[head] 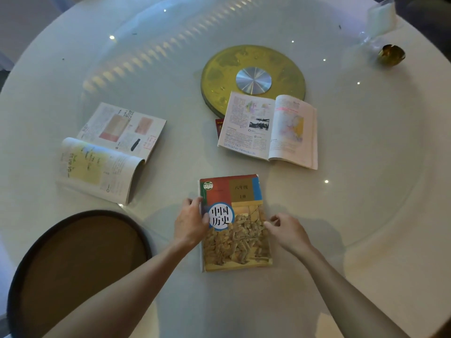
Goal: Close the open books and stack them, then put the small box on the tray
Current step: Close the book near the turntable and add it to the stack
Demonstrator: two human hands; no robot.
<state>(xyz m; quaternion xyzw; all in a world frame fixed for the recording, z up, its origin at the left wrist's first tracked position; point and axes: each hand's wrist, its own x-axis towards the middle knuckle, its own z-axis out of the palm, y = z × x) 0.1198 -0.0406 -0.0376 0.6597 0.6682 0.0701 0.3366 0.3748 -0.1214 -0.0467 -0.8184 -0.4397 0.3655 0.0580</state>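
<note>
The first book (235,223) lies closed between the hands, left hand (191,224) resting on its spine edge, right hand (286,230) loosely curled, empty, at its other edge; next, I judge, closing the two open books (271,129) beyond

Dim bluish light; glare specks on table (366,215); fisheye edges
</note>
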